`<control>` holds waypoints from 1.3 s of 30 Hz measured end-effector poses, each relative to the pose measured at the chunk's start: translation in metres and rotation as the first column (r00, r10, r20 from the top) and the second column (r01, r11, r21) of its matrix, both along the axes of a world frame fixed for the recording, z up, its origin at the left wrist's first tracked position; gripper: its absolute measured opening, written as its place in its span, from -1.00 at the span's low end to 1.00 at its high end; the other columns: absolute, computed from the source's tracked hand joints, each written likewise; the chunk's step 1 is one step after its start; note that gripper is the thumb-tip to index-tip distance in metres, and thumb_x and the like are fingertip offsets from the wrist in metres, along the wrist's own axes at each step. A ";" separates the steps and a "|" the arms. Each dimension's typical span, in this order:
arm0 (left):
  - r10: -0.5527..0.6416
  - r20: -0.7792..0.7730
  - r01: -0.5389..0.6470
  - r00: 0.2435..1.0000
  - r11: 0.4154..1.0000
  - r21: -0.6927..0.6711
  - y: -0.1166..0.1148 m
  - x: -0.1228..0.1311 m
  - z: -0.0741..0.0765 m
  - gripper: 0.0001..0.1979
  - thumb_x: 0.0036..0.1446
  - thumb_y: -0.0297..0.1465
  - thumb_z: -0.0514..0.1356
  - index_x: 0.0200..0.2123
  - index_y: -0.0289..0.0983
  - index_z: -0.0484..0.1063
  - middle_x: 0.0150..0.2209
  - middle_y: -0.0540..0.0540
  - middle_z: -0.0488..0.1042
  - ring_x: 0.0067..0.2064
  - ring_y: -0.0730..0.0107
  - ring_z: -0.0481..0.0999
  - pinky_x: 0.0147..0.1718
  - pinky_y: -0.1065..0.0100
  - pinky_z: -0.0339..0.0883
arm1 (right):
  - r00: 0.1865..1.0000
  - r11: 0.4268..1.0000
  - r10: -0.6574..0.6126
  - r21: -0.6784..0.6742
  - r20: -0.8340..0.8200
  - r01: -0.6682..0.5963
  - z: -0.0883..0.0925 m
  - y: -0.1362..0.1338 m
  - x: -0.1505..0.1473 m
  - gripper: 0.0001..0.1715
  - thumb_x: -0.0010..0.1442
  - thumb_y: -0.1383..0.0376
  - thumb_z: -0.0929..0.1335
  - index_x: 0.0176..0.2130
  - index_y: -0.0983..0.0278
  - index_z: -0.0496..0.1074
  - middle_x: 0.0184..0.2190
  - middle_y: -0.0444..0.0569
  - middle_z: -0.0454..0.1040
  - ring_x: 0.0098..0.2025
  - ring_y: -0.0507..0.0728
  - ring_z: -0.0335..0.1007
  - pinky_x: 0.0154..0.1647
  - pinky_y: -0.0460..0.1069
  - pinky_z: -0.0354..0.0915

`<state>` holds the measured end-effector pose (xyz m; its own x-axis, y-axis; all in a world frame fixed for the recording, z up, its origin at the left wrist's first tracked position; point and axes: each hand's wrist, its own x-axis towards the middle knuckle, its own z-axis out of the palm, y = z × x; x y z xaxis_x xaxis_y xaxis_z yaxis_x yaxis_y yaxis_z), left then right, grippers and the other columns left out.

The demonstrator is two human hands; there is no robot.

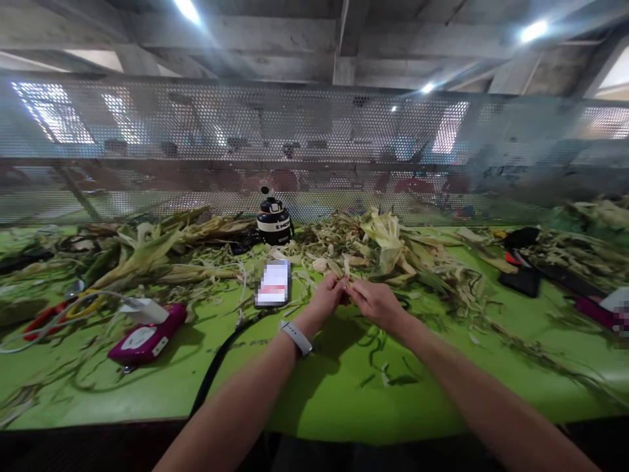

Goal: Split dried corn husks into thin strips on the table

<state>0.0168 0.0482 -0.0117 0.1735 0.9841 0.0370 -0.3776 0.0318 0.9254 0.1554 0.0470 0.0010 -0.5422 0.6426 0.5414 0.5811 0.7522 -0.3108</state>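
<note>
Near the middle of the green table, my left hand (330, 295) and my right hand (372, 300) meet, both with closed fingers. A small pale piece of husk (346, 267) sticks up between the fingertips; both hands seem to pinch it. A white band (296, 337) is round my left wrist. Just beyond the hands lies a heap of dry husks (388, 244). Left of my left hand a phone (273, 283) lies face up on the table. Shredded strips (386, 375) are scattered below my right hand.
A black bottle (274, 223) stands behind the phone. A purple power block (147, 335) with a white plug and cables, and red-handled scissors (45, 320), lie left. A black strap (216, 360) crosses the front edge. Dark items (519, 280) lie right. A perforated metal screen (304, 121) rises behind.
</note>
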 end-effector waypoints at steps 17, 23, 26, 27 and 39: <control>-0.173 0.162 0.189 0.972 0.978 -0.087 -0.005 -0.014 0.015 -0.65 -0.22 -0.26 0.38 -0.41 -0.28 0.34 -0.64 0.13 0.29 -0.62 0.67 0.23 -0.54 0.55 0.19 | 0.974 0.956 0.041 -0.273 -0.224 -0.103 0.006 0.016 0.010 -0.62 0.22 0.08 0.20 -0.35 0.32 0.38 -0.42 -0.02 0.39 -0.34 0.10 0.28 -0.26 -0.02 0.20; -0.147 -0.031 0.147 0.989 0.989 -0.007 0.000 -0.015 0.015 -0.67 -0.19 -0.21 0.34 -0.47 -0.30 0.33 -0.70 0.12 0.27 -0.68 0.67 0.16 -0.70 0.56 -0.04 | 0.981 0.982 0.036 -0.175 -0.192 -0.070 0.005 0.016 0.012 -0.65 0.21 0.12 0.21 -0.44 0.30 0.36 -0.45 0.00 0.37 -0.34 0.12 0.26 -0.24 0.01 0.20; -0.154 0.060 0.155 0.986 0.988 -0.010 -0.002 -0.012 0.016 -0.68 -0.14 -0.19 0.31 -0.46 -0.28 0.31 -0.71 0.13 0.26 -0.69 0.63 0.17 -0.65 0.52 0.05 | 0.952 0.959 0.011 -0.266 -0.307 -0.098 0.005 0.018 0.011 -0.68 0.12 0.09 0.28 -0.43 0.30 0.37 -0.45 -0.02 0.39 -0.36 0.11 0.28 -0.27 0.01 0.21; -0.173 0.102 0.176 0.980 0.984 -0.022 -0.002 -0.011 0.017 -0.67 -0.11 -0.15 0.28 -0.45 -0.27 0.31 -0.71 0.12 0.27 -0.68 0.61 0.20 -0.61 0.50 0.11 | 0.929 0.938 -0.017 -0.326 -0.371 -0.113 0.005 0.018 0.010 -0.66 0.09 0.07 0.29 -0.44 0.30 0.36 -0.48 -0.04 0.38 -0.39 0.09 0.28 -0.30 0.00 0.22; 0.704 -0.359 -0.251 0.613 0.604 0.756 -0.010 -0.025 0.029 -0.77 0.03 -0.23 0.17 -0.31 -0.23 0.27 -0.26 -0.10 0.32 -0.17 0.27 0.29 -0.14 0.31 0.10 | 0.812 0.744 -0.287 -0.652 -0.508 -0.145 0.008 0.016 0.007 -0.60 0.03 -0.02 0.29 -0.50 0.27 0.29 -0.76 -0.30 -0.01 -0.72 -0.07 -0.12 -0.71 -0.11 -0.13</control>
<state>-0.0086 0.0384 0.0176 -0.1128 0.7028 0.7024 0.4541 -0.5923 0.6656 0.1623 0.0626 0.0092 -0.2275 0.9604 0.1606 0.1871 0.2050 -0.9607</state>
